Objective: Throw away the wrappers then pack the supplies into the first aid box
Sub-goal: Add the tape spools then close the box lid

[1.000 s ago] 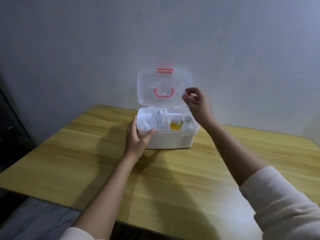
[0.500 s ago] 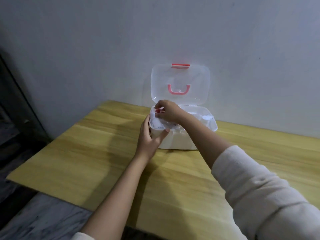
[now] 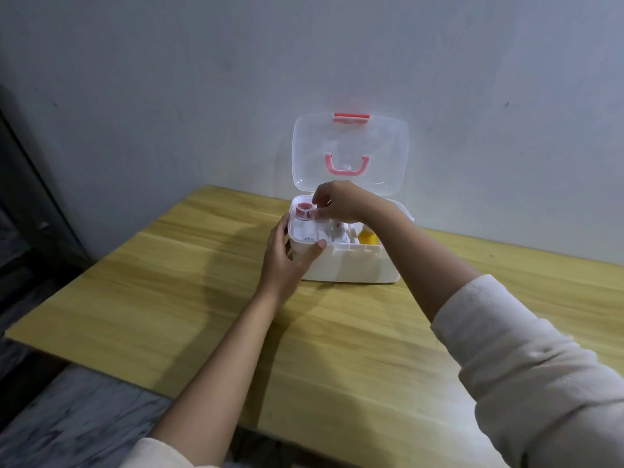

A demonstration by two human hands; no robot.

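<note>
So the white plastic first aid box (image 3: 351, 265) sits near the far edge of the light wooden table (image 3: 169, 292), its clear lid (image 3: 351, 143) with the pink handle standing open against the wall. The left hand (image 3: 287, 261) is wrapped around the box's near-left corner, thumb on the rim. The right hand (image 3: 337, 202) reaches inside, fingers pinched on a small pinkish roll (image 3: 304, 211) at the far-left corner. A yellow item (image 3: 366, 236) peeks out by the wrist, mostly hidden. The other white stuff inside is too blurry to identify.
</note>
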